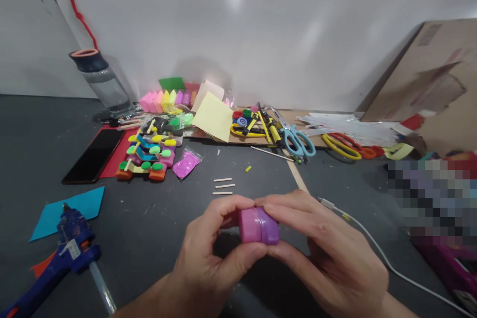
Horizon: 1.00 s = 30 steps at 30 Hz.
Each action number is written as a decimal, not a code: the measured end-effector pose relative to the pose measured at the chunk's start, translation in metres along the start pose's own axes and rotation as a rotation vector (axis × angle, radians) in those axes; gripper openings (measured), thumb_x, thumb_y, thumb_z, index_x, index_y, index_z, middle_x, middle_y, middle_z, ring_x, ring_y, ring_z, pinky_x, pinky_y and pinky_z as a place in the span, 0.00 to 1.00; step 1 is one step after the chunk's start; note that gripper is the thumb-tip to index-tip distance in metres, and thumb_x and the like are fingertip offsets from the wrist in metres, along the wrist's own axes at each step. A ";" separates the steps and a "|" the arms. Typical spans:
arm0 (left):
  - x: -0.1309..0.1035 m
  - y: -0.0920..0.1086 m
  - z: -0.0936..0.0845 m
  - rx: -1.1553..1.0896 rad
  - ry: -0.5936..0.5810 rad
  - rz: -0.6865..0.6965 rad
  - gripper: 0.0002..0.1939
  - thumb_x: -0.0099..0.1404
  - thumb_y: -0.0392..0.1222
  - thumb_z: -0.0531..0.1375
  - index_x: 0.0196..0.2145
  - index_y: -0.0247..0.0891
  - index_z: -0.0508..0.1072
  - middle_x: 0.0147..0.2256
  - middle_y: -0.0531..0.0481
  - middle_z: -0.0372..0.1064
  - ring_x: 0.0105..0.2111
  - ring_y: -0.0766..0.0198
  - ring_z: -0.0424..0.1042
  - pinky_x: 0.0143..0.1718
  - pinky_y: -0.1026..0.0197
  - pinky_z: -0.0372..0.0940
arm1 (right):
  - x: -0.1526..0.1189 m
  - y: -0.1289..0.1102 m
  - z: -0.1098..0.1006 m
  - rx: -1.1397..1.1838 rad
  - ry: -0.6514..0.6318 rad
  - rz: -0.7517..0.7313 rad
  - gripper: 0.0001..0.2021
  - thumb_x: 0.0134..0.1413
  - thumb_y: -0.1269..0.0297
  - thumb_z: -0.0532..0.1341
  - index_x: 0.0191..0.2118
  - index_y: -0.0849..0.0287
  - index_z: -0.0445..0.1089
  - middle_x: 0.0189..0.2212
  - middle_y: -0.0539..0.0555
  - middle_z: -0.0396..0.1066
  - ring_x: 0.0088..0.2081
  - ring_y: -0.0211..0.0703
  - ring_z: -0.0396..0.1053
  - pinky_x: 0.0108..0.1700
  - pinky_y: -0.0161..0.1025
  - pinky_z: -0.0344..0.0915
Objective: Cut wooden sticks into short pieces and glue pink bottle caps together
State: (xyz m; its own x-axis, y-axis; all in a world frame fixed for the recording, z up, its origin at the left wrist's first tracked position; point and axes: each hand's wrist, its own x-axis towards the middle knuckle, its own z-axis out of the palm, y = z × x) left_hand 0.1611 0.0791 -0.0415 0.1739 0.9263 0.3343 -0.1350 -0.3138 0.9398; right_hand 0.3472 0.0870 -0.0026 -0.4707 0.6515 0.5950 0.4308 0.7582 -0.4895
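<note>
One blue hot-glue gun (76, 246) is lying at far left, its nozzle overlapping a turquoise sheet (91, 201). The left hand (199, 241) is pinching the pink end of a pink-and-purple plastic block (251, 226), which is sitting between both hands, nearer than three short white sticks (225, 186). The right hand (337, 236) is gripping the purple end; a white cable (385, 260) is curving beyond it.

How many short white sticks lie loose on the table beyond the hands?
3, roughly parallel beyond the left hand: the far stick, the middle stick and the near stick. Others may be hidden.
</note>
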 end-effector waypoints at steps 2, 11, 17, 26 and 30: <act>0.001 0.001 0.001 -0.042 0.008 -0.009 0.21 0.63 0.36 0.67 0.51 0.54 0.71 0.43 0.61 0.78 0.41 0.74 0.77 0.46 0.77 0.68 | 0.000 -0.001 0.000 0.000 0.006 0.001 0.12 0.67 0.68 0.60 0.54 0.62 0.65 0.47 0.55 0.72 0.49 0.36 0.69 0.51 0.32 0.66; 0.000 0.002 0.003 -0.158 -0.013 -0.030 0.19 0.64 0.36 0.66 0.51 0.52 0.71 0.42 0.59 0.78 0.40 0.74 0.78 0.43 0.77 0.69 | 0.000 0.000 0.000 0.027 0.006 0.005 0.12 0.65 0.71 0.62 0.53 0.63 0.66 0.46 0.55 0.72 0.48 0.37 0.70 0.50 0.35 0.68; -0.002 -0.001 0.002 -0.053 0.021 0.001 0.19 0.63 0.37 0.67 0.50 0.50 0.71 0.43 0.56 0.78 0.41 0.69 0.78 0.45 0.73 0.70 | 0.001 -0.002 -0.001 -0.017 0.004 0.002 0.12 0.66 0.69 0.61 0.53 0.62 0.66 0.46 0.54 0.73 0.47 0.36 0.70 0.50 0.33 0.67; 0.004 0.002 0.002 -0.165 -0.063 -0.179 0.16 0.66 0.37 0.64 0.51 0.45 0.71 0.45 0.52 0.77 0.43 0.68 0.76 0.46 0.70 0.69 | -0.002 0.007 0.005 -0.002 0.005 0.026 0.12 0.66 0.68 0.60 0.54 0.61 0.66 0.46 0.54 0.71 0.48 0.36 0.69 0.50 0.31 0.66; 0.011 0.004 0.005 -0.310 -0.037 -0.368 0.13 0.64 0.36 0.64 0.47 0.40 0.72 0.42 0.50 0.75 0.40 0.68 0.75 0.44 0.70 0.68 | -0.005 0.017 0.009 -0.019 -0.005 0.023 0.13 0.65 0.69 0.61 0.55 0.60 0.67 0.47 0.55 0.70 0.48 0.38 0.69 0.49 0.33 0.66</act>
State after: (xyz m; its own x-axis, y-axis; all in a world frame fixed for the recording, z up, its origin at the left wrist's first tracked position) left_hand 0.1679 0.0870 -0.0339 0.2981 0.9545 -0.0094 -0.3415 0.1159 0.9327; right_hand 0.3496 0.0974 -0.0197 -0.4645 0.6691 0.5801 0.4558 0.7423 -0.4912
